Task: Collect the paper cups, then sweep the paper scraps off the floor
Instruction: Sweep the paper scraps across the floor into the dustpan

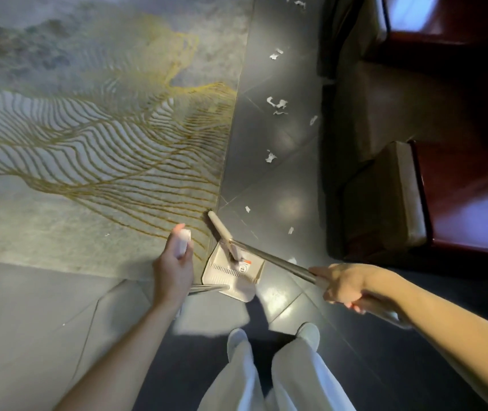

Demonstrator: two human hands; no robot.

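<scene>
Beyond right grip (343,284), broom (266,256), scraps (270,157) ahead

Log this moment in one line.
left hand: grips dustpan handle | right hand: grips broom | broom head: at dustpan | paper scraps: scattered on tiles

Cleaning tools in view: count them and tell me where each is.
2. The broom, gripped by the right hand, has its head at the rug edge, over the dustpan, whose handle the left hand holds. None seems hidden.

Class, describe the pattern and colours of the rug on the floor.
The rug is pale grey with wavy gold lines, clearest in the head view.
</scene>
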